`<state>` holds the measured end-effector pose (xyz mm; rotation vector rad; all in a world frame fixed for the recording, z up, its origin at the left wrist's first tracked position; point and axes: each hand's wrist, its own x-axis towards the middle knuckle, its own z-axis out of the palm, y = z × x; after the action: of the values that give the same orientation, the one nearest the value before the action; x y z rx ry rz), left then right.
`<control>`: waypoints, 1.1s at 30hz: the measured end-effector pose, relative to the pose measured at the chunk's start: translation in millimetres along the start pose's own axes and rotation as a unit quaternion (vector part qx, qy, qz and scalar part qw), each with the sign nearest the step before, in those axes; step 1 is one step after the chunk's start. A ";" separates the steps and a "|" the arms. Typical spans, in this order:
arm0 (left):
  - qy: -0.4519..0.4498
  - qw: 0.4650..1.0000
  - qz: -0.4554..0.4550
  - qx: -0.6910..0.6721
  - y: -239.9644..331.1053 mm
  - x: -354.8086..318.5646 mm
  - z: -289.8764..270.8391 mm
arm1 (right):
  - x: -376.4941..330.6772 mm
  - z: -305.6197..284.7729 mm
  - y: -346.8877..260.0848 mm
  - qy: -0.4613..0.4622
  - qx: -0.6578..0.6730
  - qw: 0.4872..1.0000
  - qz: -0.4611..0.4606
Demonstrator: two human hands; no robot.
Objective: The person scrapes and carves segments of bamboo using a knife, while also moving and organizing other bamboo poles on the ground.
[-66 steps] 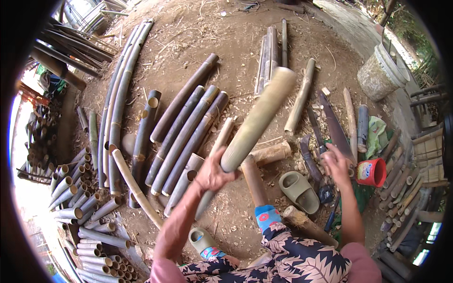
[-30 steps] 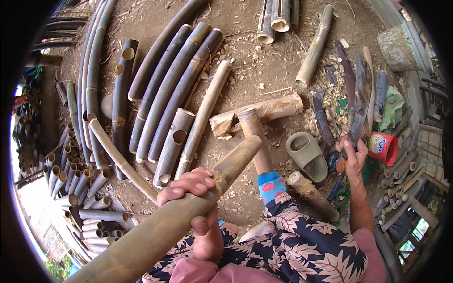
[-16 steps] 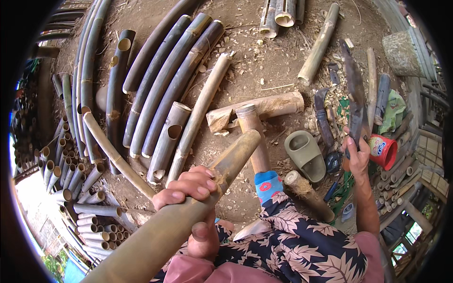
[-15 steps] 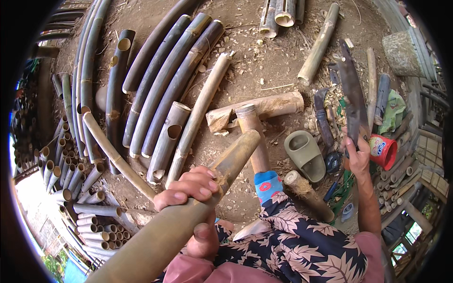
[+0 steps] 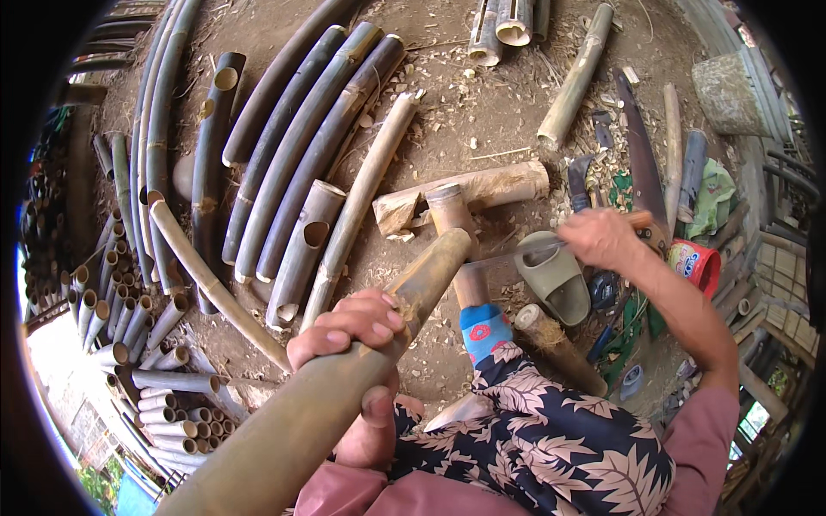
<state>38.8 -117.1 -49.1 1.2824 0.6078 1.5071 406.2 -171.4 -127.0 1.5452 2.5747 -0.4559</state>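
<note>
My left hand (image 5: 353, 335) is closed around a thick bamboo pole (image 5: 284, 421), which slants from the lower left up to the middle. The pole's narrower far end lies over a tan, round-ended piece (image 5: 447, 211) above my blue sock (image 5: 483, 331). In my right hand (image 5: 607, 239) is a knife with a wooden handle (image 5: 640, 219). Its thin blade (image 5: 525, 249) points left toward the pole's far end; whether it touches the bamboo I cannot tell. A long dark blade (image 5: 641, 142) lies on the ground beyond my right hand.
Several bamboo lengths (image 5: 297, 155) lie to the left, and stacked tubes (image 5: 185, 417) at the lower left. A wood block (image 5: 508, 185) sits ahead. A green sandal (image 5: 555, 279), a red container (image 5: 697, 267) and a bucket (image 5: 731, 95) are on the right.
My right hand has swung left and its wrist has turned, so a thin blade now points across toward the pole's end. My left hand and the pole have barely moved.
</note>
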 end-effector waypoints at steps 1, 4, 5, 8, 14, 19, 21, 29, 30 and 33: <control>0.003 1.000 -0.006 -0.009 1.0 1.8 0.7 | -13.7 6.4 13.6 -0.022 -0.012 1.000 0.019; 0.012 0.996 -0.062 0.064 -1.9 18.4 -18.2 | -71.0 -13.0 37.0 -0.002 -0.018 0.995 0.100; 0.014 0.992 -0.084 0.095 -9.3 33.2 -25.6 | -83.7 -30.7 41.8 0.004 -0.022 0.991 0.129; 0.055 0.887 -0.298 0.349 -39.3 91.4 -58.7 | -98.0 -44.1 18.9 0.092 0.119 0.959 0.239; -0.132 0.677 -0.191 0.698 -110.2 109.9 -179.2 | -45.5 -30.5 -48.7 0.149 0.267 0.901 0.307; -0.126 0.647 -0.072 0.749 -136.5 71.0 -167.3 | 11.6 -23.2 -87.1 0.182 0.311 0.854 0.376; -0.169 0.779 -0.163 0.581 -111.7 54.7 -67.4 | 34.7 -29.9 -107.1 0.212 0.325 0.833 0.394; 0.016 0.849 -0.528 0.016 -76.8 40.1 -31.4 | -46.7 39.7 -157.5 0.101 0.245 0.907 0.328; -0.048 0.854 -0.515 0.062 -76.5 47.3 -60.5 | -88.3 73.7 -164.4 0.039 0.240 0.896 0.372; -0.192 0.811 -0.441 0.332 -68.8 63.4 -114.2 | -185.5 133.4 -197.0 -0.106 0.178 0.879 0.429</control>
<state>-35.7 -9.4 -117.1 1.4368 1.2946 0.2281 313.9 -455.5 -169.5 2.3609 1.4540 -0.9227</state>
